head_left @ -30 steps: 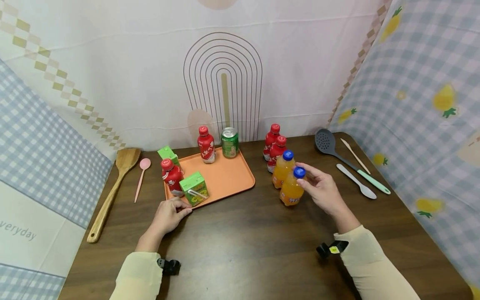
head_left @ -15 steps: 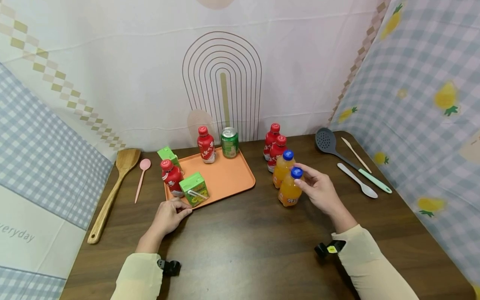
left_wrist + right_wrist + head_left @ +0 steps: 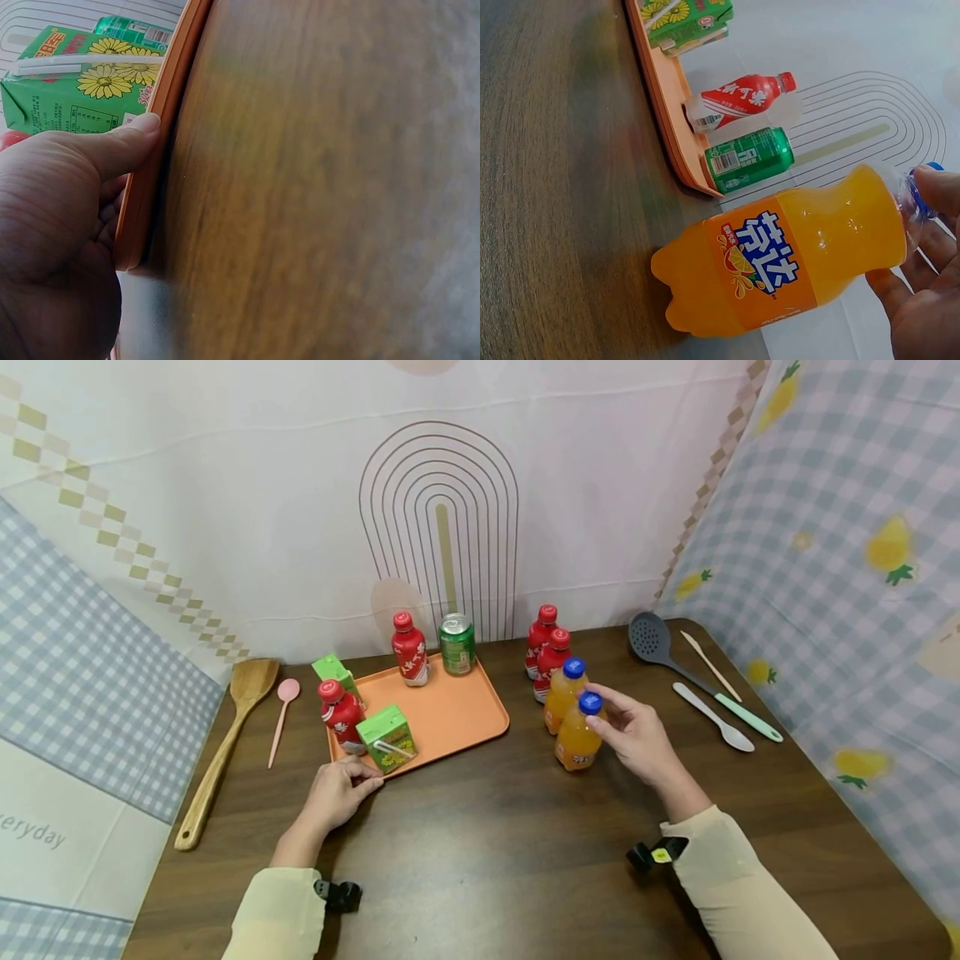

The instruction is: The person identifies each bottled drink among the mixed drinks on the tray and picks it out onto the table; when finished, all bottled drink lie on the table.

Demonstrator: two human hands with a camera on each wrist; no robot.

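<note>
A blue-capped plastic bottle of orange drink (image 3: 578, 739) is pinched by the right hand (image 3: 640, 741); a rectangular orange tray (image 3: 459, 710) by the left hand (image 3: 337, 793).

Wears a pale cream left sleeve (image 3: 276, 912) and a matching right sleeve (image 3: 731, 881), both long, plain and softly creased. Carries a small, black, blocky left camera (image 3: 344, 896) and a black right camera (image 3: 641, 858), the latter on a black strap (image 3: 678, 848) with a bright yellow label (image 3: 661, 855). Shows bare left fingers (image 3: 358, 767) and right fingers (image 3: 611, 697).
</note>
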